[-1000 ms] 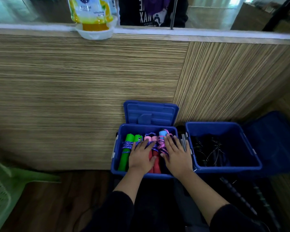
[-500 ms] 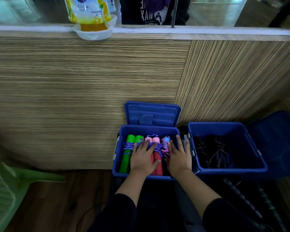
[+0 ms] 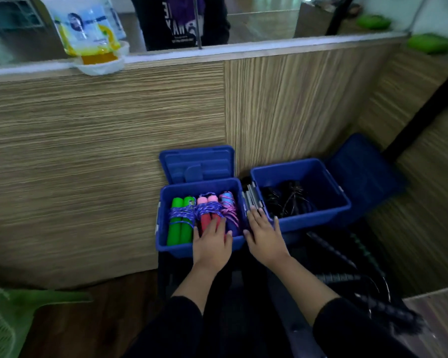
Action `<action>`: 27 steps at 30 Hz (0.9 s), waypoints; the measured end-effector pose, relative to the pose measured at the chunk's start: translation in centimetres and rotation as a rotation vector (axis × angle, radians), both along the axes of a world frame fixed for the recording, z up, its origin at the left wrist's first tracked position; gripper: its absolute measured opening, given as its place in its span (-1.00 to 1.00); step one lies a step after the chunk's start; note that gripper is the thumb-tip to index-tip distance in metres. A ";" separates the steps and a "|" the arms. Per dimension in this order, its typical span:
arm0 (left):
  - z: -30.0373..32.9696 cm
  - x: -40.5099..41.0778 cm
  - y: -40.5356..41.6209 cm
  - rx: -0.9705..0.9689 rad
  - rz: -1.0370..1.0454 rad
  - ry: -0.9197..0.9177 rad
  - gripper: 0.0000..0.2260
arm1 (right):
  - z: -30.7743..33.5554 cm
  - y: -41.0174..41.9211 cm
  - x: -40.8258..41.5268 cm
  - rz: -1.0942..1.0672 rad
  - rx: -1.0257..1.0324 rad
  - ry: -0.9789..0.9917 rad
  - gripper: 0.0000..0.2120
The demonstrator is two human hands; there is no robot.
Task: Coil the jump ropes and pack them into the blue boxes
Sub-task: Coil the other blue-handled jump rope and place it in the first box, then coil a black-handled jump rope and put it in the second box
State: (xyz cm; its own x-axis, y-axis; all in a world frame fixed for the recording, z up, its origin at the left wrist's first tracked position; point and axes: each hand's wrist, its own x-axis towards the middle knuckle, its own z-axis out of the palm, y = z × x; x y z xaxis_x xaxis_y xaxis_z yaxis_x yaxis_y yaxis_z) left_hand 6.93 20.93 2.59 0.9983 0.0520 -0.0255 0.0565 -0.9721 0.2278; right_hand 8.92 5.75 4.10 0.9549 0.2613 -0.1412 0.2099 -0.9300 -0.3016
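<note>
Two blue boxes stand side by side against a wooden counter front. The left box (image 3: 163, 226) holds three coiled jump ropes: green handles (image 3: 179, 223), pink-red handles (image 3: 207, 210) and a blue-handled one (image 3: 228, 206). The right box (image 3: 316, 220) holds dark coiled ropes (image 3: 285, 200). My left hand (image 3: 211, 244) lies flat over the left box's near rim, fingers touching the red handles. My right hand (image 3: 263, 235) lies flat between the two boxes, fingers straight, holding nothing.
The left box's lid (image 3: 197, 164) stands up behind it; the right box's lid (image 3: 365, 171) leans at its right. Black ropes (image 3: 347, 277) lie on the dark floor at right. A green plastic chair (image 3: 0, 321) is at lower left. A yellow pouch (image 3: 88, 34) sits on the counter.
Both hands have drawn back toward me, off the ropes. My right hand has left the left box and now lies between the boxes. The camera has tilted up.
</note>
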 end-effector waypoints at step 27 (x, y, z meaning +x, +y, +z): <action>-1.9 -1.0 -22.6 0.013 -0.395 0.296 -0.50 | -3.8 -24.0 -10.9 -0.370 0.002 0.256 -0.49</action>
State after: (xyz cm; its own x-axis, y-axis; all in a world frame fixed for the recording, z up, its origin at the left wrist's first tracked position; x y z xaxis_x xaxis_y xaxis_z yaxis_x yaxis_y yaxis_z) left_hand 5.94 -1.62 0.68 0.8917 -0.3268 -0.3131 -0.2564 -0.9349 0.2455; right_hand -1.98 -18.21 0.28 0.9184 -0.0904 -0.3853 -0.2183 -0.9278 -0.3027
